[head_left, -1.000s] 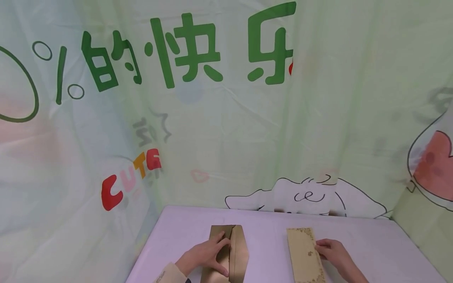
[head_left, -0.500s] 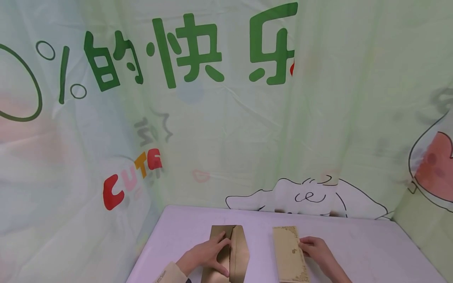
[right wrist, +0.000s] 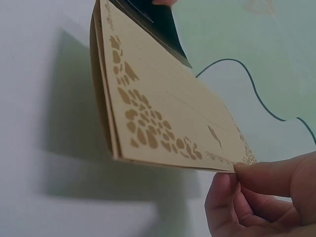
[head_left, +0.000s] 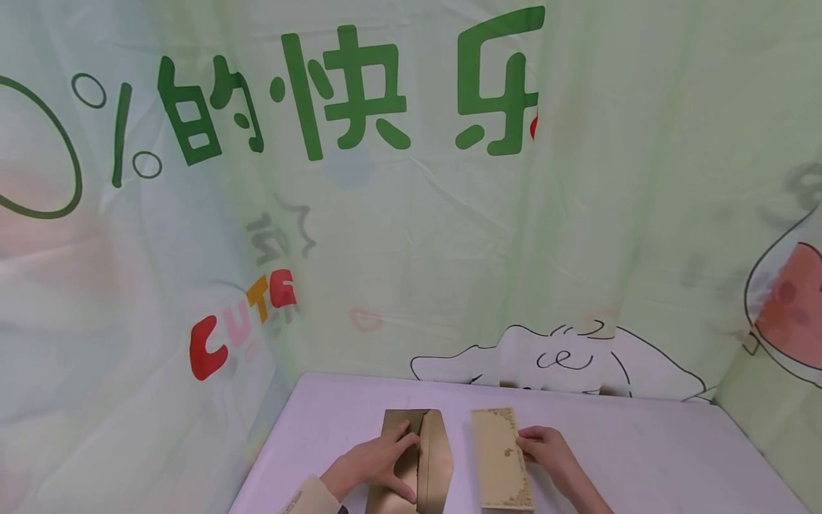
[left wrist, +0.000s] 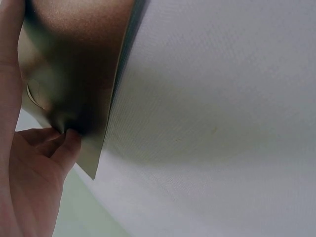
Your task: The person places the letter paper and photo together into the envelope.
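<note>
A gold-brown envelope (head_left: 438,460) with its pointed flap folded out to the right lies on the table. My left hand (head_left: 380,460) holds it, thumb and fingers spread along its pocket; in the left wrist view the fingertips (left wrist: 73,140) press into the shiny paper near one end. To its right, my right hand (head_left: 544,451) pinches the right edge of a folded cream card (head_left: 501,457) printed with brown ornamental corners. The right wrist view shows the card (right wrist: 158,103) tilted above the table, its layers slightly apart, with the dark envelope (right wrist: 160,24) behind it.
Both items are over a pale lilac table (head_left: 642,442). A printed curtain (head_left: 411,250) with green characters and cartoon drawings hangs behind the table and along both sides.
My right hand has carried the card leftward, closer to the envelope. The left hand and the envelope have stayed nearly still.
</note>
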### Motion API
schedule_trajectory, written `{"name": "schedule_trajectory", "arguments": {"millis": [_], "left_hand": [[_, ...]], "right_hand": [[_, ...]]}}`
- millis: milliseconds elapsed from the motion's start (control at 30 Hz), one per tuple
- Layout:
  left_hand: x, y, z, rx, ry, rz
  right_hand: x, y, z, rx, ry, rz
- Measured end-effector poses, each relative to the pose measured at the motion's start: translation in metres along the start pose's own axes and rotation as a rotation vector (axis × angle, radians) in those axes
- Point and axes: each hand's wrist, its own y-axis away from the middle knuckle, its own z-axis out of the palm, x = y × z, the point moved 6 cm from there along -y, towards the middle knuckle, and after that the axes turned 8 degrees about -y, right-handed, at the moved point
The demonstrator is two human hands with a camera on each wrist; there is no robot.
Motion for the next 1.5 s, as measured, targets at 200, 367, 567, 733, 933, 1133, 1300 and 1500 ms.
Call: {"name": "schedule_trajectory", "arguments": {"millis": [200,367,567,733,933,1133,1300,1500], "left_hand": [[0.003,0.002,-0.004,0.001,0.004,0.007],[0.003,0.003,-0.005,0.008,-0.002,0.013],[0.002,0.002,-0.004,0.024,-0.019,0.021],[0.002,0.001,-0.003,0.017,-0.016,0.026],[0.001,0.001,-0.002,0.016,-0.033,0.019],[0.0,0.0,-0.003,0.024,-0.034,0.028],[-0.001,-0.001,-0.003,0.011,-0.018,0.023],[0.0,0.0,-0.004,0.021,-0.037,0.026]], "right_hand": [[0.005,-0.001,0.017,-0.002,-0.032,0.008],[0.006,-0.001,0.035,-0.003,-0.025,0.01],[0.001,-0.001,0.058,-0.019,0.004,-0.021],[0.0,-0.003,0.073,-0.035,0.013,-0.039],[0.0,-0.008,0.081,-0.041,0.055,-0.037],[-0.004,-0.011,0.087,-0.026,0.037,-0.061],[-0.005,-0.01,0.099,-0.041,0.023,-0.081],[-0.006,-0.009,0.114,-0.06,0.026,-0.117]]}}
